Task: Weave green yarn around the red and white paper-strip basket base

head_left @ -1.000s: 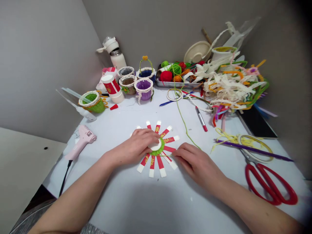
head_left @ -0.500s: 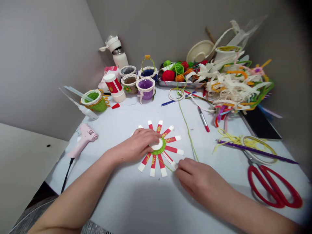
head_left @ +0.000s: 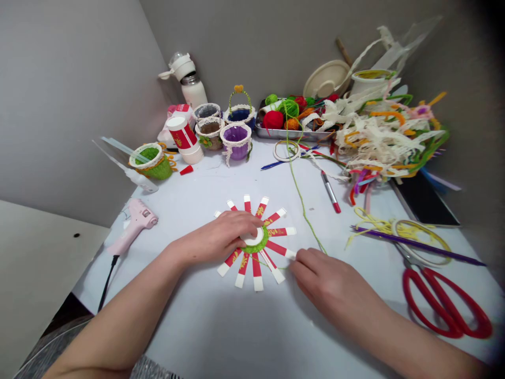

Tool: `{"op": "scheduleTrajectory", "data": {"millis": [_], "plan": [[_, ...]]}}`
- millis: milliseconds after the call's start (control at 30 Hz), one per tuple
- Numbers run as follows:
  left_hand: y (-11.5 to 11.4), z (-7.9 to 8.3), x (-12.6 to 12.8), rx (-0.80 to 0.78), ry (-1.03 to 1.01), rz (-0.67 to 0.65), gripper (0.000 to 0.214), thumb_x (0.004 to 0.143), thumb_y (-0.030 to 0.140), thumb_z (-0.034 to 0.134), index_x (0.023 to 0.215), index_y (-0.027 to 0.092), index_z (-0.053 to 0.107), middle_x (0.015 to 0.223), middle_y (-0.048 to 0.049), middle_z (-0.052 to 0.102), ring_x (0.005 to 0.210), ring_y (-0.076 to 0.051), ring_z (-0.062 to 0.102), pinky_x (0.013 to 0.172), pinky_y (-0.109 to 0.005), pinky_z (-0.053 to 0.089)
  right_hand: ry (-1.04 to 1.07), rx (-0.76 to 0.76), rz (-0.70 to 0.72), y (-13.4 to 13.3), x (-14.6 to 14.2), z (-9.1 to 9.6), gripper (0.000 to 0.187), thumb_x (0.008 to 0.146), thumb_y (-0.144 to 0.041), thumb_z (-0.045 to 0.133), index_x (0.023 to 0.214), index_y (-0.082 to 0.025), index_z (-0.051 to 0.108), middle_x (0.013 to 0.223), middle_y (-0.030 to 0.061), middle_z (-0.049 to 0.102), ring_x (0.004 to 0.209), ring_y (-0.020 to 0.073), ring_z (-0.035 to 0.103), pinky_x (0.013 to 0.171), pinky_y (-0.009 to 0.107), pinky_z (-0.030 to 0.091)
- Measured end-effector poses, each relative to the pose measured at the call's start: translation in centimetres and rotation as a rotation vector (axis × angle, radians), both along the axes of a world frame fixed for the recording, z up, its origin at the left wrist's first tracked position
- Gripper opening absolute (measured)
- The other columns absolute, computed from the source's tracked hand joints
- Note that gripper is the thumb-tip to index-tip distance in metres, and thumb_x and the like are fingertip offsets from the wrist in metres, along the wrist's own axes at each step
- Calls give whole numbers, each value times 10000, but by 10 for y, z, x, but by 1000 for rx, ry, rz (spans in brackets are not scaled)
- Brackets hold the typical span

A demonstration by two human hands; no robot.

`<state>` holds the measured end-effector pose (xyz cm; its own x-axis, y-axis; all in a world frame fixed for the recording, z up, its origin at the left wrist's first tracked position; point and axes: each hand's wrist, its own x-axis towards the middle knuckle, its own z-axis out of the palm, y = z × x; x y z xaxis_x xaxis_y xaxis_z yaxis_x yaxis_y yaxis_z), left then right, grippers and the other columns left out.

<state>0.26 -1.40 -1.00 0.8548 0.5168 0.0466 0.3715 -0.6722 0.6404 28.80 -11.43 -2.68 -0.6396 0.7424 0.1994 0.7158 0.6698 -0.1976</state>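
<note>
A paper cup cut into red-and-white strips lies flattened like a star [head_left: 272,247] on the white table [head_left: 221,326]. Green yarn is woven round its white round base. My left hand [head_left: 223,237] lies flat on the base and left strips, fingers stretched, pressing it down. My right hand [head_left: 319,273] sits at the star's lower right edge, fingers pinched on the green yarn strand [head_left: 302,202]. That strand runs up the table to a green yarn ball [head_left: 289,108] in the tray.
Red scissors [head_left: 445,300] and a purple stick [head_left: 414,245] lie at right. A pink glue gun [head_left: 134,223] is at left. Several decorated small cups [head_left: 235,141], a red cup stack [head_left: 182,138], a metal tray [head_left: 292,135] of yarn and a heap of strips stand behind.
My right hand has drawn the yarn from the star's right side down to its lower right edge. The star has turned slightly under my left hand.
</note>
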Motion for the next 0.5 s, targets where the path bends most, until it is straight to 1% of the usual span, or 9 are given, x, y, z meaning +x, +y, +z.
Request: {"op": "scheduleTrajectory", "data": {"millis": [100,167,267,367,500], "plan": [[-2,1,2,-4,-15,-9,261,1006,55,492,1132,232,637,1485,-86,646,1434,-255,557,1190,-488,439,53,-40,-92,12,2,-7,229,996,-72,511,867,-191,658,842,53,625,760,209,584,645,328,405],[-4,1,5,-10,-27,-28,255,1017,58,480,1125,227,638,1491,-97,643,1424,-257,565,1180,-488,452,143,-60,-174,20,1,-13,205,1037,-142,516,916,-196,673,864,54,647,797,206,615,686,320,442],[-7,2,9,-8,-27,-56,273,1006,28,469,1104,219,637,1515,-99,625,1432,-267,557,1176,-497,449,270,-107,-284,29,-2,-19,187,1035,-167,521,934,-208,674,876,41,667,804,192,642,710,309,472],[-10,5,10,-13,-6,-44,284,984,20,490,1120,221,636,1510,-88,630,1434,-281,550,1174,-503,442,295,-163,-332,31,-5,-22,173,1015,-166,531,934,-213,677,871,29,675,802,192,654,706,310,475],[-11,6,12,-54,-6,0,310,919,92,653,1198,225,624,1509,-101,624,1422,-316,555,1184,-529,422,295,-185,-357,30,-6,-22,168,1010,-177,536,945,-214,686,871,24,682,810,197,654,715,318,473]]}}
